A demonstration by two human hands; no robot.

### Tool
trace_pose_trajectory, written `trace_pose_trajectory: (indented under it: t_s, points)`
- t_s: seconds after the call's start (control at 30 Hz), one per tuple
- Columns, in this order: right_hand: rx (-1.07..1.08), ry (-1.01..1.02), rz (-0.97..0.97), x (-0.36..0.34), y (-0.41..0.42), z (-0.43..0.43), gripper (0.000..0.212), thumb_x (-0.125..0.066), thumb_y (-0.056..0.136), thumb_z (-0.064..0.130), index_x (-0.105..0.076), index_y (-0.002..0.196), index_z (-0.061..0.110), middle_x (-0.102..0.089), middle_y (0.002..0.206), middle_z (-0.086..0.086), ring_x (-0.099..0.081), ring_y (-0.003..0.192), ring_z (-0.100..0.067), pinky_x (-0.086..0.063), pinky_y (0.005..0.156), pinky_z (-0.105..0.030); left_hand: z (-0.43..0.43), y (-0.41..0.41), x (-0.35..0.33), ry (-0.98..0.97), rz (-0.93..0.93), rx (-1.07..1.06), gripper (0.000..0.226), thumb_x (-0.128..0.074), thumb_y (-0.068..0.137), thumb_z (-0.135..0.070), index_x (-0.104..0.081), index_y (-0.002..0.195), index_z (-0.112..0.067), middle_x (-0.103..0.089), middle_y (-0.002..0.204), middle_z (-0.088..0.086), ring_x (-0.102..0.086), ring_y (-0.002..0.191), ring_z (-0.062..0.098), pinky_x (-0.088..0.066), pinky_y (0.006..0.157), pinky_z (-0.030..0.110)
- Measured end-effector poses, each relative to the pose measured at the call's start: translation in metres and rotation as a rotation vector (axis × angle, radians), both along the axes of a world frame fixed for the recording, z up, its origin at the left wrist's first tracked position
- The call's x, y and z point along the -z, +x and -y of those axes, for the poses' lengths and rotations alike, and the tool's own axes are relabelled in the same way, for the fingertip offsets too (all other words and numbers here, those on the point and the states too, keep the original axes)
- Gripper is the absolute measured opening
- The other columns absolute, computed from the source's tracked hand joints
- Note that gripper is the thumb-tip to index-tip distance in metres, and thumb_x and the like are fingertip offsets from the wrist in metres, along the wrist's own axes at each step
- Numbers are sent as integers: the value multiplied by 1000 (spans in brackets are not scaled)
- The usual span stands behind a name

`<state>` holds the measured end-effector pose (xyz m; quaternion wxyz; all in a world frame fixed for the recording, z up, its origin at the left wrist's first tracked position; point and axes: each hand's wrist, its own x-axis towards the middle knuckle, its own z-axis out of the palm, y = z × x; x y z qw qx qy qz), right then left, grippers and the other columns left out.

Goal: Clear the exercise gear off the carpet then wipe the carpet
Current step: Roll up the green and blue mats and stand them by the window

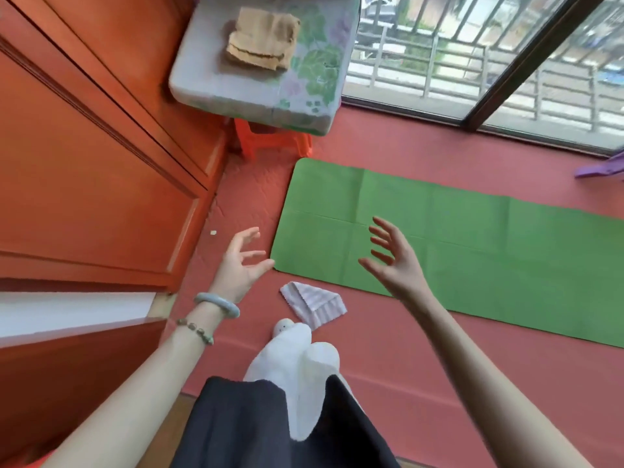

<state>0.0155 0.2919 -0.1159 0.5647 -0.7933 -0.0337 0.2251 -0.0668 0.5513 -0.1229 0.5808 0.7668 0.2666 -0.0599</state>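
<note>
A green exercise mat lies flat and unrolled on the red carpet, running from the centre to the right edge. My left hand hovers just off the mat's near left corner, fingers spread and holding nothing. Over the mat's left end, my right hand is also spread wide and holds nothing. A folded striped cloth lies on the carpet between my hands, just below the mat's near edge.
Orange wooden cabinet doors fill the left. A floral cushion with a folded brown cloth sits on an orange stool. A glass sliding door runs along the far side. A purple item shows at right. My white-socked feet stand near.
</note>
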Motion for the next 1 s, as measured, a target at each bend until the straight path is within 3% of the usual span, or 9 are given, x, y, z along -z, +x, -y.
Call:
trace_pose_trajectory:
  t_s: [0.23, 0.47, 0.57, 0.73, 0.9, 1.0]
  points:
    - [-15, -87, 13, 136, -6, 7, 65, -68, 77, -5, -45, 130, 24, -55, 123, 3, -53, 112, -11, -44, 94, -23, -3, -14, 146, -2, -136, 56, 57, -69, 80, -2, -43, 126, -23, -46, 128, -3, -58, 104, 16, -45, 77, 15]
    - [-161, -239, 32, 369, -1, -5, 59, -68, 78, -1, -48, 132, 11, -54, 125, 4, -53, 112, -13, -46, 97, -29, -21, -7, 372, 26, -224, 102, 53, -66, 80, 0, -44, 123, -23, -47, 123, -5, -57, 102, 15, -48, 82, 25]
    - [-262, -299, 13, 471, -2, -9, 60, -65, 80, -1, -45, 135, 10, -54, 132, -6, -52, 117, -17, -42, 99, -25, -30, -4, 475, 43, -248, 131, 53, -66, 81, -2, -44, 127, -19, -46, 124, -7, -56, 104, 15, -46, 77, 21]
    - [-411, -377, -4, 612, -5, -17, 59, -62, 83, 2, -43, 138, 14, -52, 136, -3, -47, 125, -15, -35, 105, -21, -37, -3, 623, 71, -271, 240, 54, -65, 82, -4, -44, 129, -21, -46, 129, -8, -52, 108, 12, -44, 84, 21]
    - [-439, -479, -32, 704, -6, -19, 57, -66, 84, 15, -44, 137, 16, -52, 127, -3, -47, 121, -16, -34, 104, -21, -36, -9, 722, 141, -321, 355, 54, -70, 80, -15, -46, 129, -23, -49, 130, -5, -47, 116, 10, -41, 98, 28]
    - [-506, -553, -40, 738, -11, -17, 57, -69, 83, 24, -46, 135, 16, -48, 117, -5, -42, 114, -18, -36, 99, -26, -32, -4, 750, 290, -273, 500, 53, -71, 79, -24, -49, 127, -23, -46, 122, -11, -38, 118, 8, -33, 104, 29]
